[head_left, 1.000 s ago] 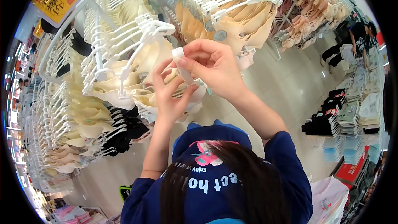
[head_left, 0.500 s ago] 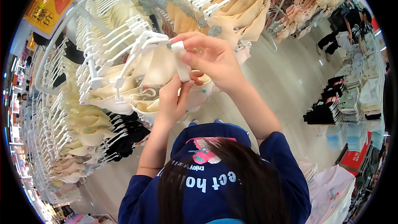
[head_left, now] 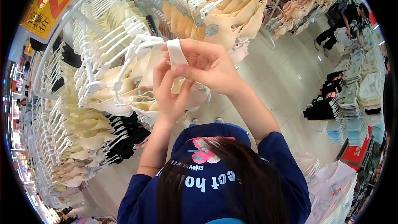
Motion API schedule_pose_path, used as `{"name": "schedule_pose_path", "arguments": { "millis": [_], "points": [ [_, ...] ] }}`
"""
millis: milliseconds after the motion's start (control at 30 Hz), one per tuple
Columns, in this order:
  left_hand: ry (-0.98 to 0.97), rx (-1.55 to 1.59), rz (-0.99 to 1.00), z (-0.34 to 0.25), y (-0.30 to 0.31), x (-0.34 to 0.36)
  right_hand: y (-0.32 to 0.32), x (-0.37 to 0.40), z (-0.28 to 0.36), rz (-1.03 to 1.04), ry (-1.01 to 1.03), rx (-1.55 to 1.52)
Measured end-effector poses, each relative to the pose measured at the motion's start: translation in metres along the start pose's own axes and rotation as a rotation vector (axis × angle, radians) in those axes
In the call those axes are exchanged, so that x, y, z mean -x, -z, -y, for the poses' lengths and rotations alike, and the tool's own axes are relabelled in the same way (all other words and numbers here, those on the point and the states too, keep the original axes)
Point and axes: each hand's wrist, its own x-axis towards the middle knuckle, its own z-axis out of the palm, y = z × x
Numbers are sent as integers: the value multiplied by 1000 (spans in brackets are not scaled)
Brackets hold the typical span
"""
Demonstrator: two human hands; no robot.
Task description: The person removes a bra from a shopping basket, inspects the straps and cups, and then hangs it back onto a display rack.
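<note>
A white bra strap (head_left: pixel 177 52) is looped near the end of a white plastic hanger (head_left: pixel 146 41). My right hand (head_left: pixel 213 64) is closed on the strap, index finger inside the loop at the top and thumb pressed on its lower part. Just below and to the left, my left hand (head_left: pixel 169 93) has its fingers bent at the strap's lower end. Its fingertips are partly hidden behind my right thumb, and they appear to pinch the strap. Cream bras (head_left: pixel 145 72) hang under the hanger, close to my left hand.
White hangers with peach bras (head_left: pixel 236 12) fill the rack ahead. At left are yellow bras (head_left: pixel 89 124) and black bras (head_left: pixel 124 135). A yellow price sign (head_left: pixel 49 6) hangs upper left. Folded black clothes (head_left: pixel 321 105) are stacked at right. A person (head_left: pixel 348 25) stands far right.
My left hand has moved up and its fingers have spread behind the strap. My right hand's thumb has shifted down and left, and the strap is now bent over my index finger.
</note>
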Motion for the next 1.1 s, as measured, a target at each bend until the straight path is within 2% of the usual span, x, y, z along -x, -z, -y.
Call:
{"name": "schedule_pose_path", "arguments": {
  "millis": [67,167,233,333,467,500,667,767,867,967,1100],
  "points": [
    [41,13,-114,-5,-4,-5,0,-1,1,-7,-1,38],
    [-90,-58,-237,-3,-3,-4,0,-1,3,-49,-8,78],
    [-82,-35,-228,-7,1,-7,3,0,0,-80,12,140],
    [-14,44,-204,-12,6,-13,9,5,1,-23,-54,148],
    [65,126,-155,-14,12,-20,17,18,-10,69,-70,306],
    [17,98,-172,-12,11,-20,16,20,-12,66,-64,320],
    [154,383,-58,-14,12,-22,16,22,-17,87,-54,295],
    [166,427,-36,-17,12,-25,13,25,-22,-42,-205,48],
    [206,463,-26,-18,12,-28,20,27,-32,-13,-184,64],
    [234,518,-24,-18,12,-30,11,28,-35,-141,-149,-92],
    [231,559,-1,-18,10,-33,11,28,-31,-178,-144,2]
  ]
}}
